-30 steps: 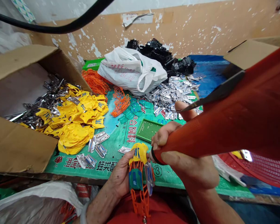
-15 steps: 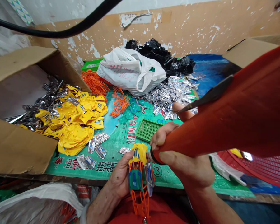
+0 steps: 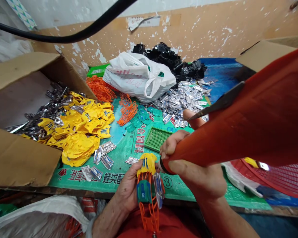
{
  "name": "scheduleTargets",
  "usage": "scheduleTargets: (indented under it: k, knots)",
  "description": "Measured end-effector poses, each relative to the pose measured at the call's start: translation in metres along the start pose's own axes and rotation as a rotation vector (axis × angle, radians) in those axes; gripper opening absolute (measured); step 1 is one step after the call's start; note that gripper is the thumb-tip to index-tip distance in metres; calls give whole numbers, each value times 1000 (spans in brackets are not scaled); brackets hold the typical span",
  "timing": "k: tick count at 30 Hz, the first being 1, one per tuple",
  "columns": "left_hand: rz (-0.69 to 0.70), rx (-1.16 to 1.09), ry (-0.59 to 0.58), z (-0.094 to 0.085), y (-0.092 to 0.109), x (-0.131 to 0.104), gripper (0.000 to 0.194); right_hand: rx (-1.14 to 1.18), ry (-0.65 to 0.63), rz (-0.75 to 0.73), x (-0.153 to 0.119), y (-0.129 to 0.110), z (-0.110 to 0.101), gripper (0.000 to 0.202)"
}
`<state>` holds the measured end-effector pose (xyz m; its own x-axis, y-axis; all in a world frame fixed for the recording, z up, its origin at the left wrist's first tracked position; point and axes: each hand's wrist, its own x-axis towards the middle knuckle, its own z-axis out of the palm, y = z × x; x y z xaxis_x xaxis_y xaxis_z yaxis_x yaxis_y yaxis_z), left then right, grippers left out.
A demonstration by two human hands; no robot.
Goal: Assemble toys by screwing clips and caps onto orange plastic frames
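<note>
My left hand is closed around a plastic toy vehicle body, made up of a yellow front piece, a green middle piece, an orange frame and a silver side panel. In my right hand is a large red electric screwdriver with a dark lever along it. Its black-collared nose meets the right side of the yellow piece; the very tip is hidden there. My right fingers wrap around its narrow front end.
On the left, a cardboard box spills yellow parts and dark chromed ones. A green perforated tray lies mid-table. Behind it are silver panels, a white plastic bag and black parts. A red basket stands right.
Both hands, the screwdriver and the toy vehicle body keep nearly the same positions. The view has shifted very slightly.
</note>
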<state>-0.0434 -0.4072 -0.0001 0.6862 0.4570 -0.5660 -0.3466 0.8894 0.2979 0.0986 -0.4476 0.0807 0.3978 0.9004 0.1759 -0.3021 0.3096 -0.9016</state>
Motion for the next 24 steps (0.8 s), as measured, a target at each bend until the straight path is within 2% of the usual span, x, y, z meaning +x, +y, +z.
scheduleTargets:
  k: [8, 16, 24]
  knots:
    - [13, -18, 23, -1, 0, 2, 33, 10, 1, -61, 0, 8, -2, 16]
    - [-1, -45, 30, -1, -1, 0, 30, 3, 14, -2, 0, 2, 2, 16]
    - [39, -58, -7, -5, -2, 4, 26, 21, 19, -22, 0, 4, 1, 17]
